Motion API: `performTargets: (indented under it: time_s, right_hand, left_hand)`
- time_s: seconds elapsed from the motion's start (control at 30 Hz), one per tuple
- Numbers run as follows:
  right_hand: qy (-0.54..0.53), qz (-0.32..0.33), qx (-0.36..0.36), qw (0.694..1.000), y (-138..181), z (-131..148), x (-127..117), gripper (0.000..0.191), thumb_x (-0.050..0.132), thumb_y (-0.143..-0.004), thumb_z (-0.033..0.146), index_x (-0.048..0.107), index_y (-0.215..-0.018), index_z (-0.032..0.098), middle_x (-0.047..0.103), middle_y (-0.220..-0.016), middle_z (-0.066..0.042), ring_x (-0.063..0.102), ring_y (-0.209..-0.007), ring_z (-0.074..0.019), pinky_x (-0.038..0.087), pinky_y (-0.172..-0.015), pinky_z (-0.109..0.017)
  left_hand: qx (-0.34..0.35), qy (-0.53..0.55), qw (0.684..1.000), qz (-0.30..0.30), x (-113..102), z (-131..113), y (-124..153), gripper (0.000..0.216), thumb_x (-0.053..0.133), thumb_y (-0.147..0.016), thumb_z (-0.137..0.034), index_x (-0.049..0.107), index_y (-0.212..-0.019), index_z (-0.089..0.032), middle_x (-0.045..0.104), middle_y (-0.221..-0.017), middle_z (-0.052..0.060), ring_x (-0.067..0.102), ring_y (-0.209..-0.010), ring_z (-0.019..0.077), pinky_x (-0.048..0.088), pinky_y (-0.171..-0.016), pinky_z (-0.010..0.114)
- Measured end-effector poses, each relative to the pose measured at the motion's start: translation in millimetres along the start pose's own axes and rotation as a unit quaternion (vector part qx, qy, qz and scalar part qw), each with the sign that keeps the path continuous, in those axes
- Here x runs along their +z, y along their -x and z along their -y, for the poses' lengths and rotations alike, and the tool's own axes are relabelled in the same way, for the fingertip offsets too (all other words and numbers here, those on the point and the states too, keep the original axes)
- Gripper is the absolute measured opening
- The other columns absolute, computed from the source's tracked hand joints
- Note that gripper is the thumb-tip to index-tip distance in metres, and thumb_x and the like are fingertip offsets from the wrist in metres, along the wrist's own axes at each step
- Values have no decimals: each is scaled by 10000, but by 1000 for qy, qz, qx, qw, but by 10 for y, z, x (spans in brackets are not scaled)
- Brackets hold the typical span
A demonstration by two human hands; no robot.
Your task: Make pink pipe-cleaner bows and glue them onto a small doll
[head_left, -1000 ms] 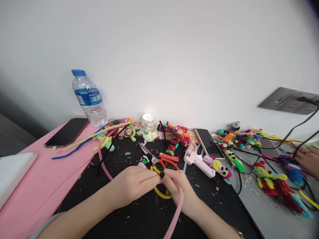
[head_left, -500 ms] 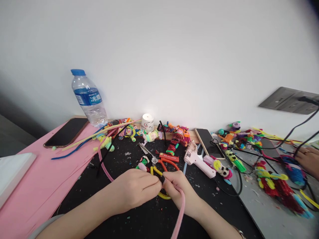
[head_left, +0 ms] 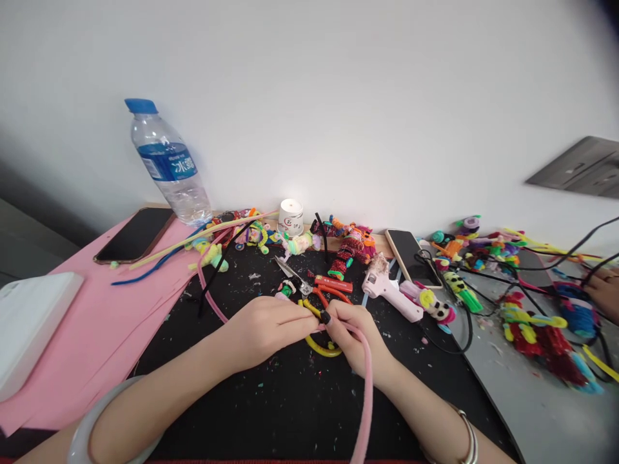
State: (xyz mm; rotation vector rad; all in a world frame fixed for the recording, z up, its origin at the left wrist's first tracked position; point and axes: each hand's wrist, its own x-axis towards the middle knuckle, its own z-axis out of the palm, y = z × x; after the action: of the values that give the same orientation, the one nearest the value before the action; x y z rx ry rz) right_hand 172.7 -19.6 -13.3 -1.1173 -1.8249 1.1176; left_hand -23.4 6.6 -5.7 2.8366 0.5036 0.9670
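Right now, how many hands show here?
3: your left hand and right hand, centre, at the pink stem; another person's hand, far right, partly out of frame. Others may be hidden.

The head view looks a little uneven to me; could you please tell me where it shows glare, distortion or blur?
In the head view, the paper cup's top looks washed out; toward the head view's right edge, the socket panel appears stretched and the dark red figure soft; mid head view, the left hand and right hand look fairly clear.
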Motion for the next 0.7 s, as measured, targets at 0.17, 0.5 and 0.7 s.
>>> performTargets:
  time_s: [0.17,0.5,0.7]
  right_hand:
    - [23,50,-15,998,-16,2,-19,251,433,-821,190,366,-580,177,330,-532,61,287,-482,-64,243,-446,-189]
    - [-22,7,-14,1000,-6,-28,-31,329,403,-890,322,430,-602,164,313,-547,56,285,-502,-77,236,-460,-210]
    - [-41,9,-32,999,15,-36,3,339,392,-900,392,464,-660,164,340,-579,47,310,-521,-86,247,-476,-218]
  left_hand:
    - [26,16,999,44,-8,-22,-11,275,329,-924,-163,601,-892,-148,660,-764,61,608,-690,129,474,-664,229]
    - [-25,67,997,-19,18,-7,-11,143,511,-860,-167,592,-978,-156,699,-899,45,642,-837,128,461,-774,200]
    - [-73,86,993,-33,35,-27,11,133,554,-837,-180,600,-962,-179,704,-884,27,653,-802,118,470,-754,179]
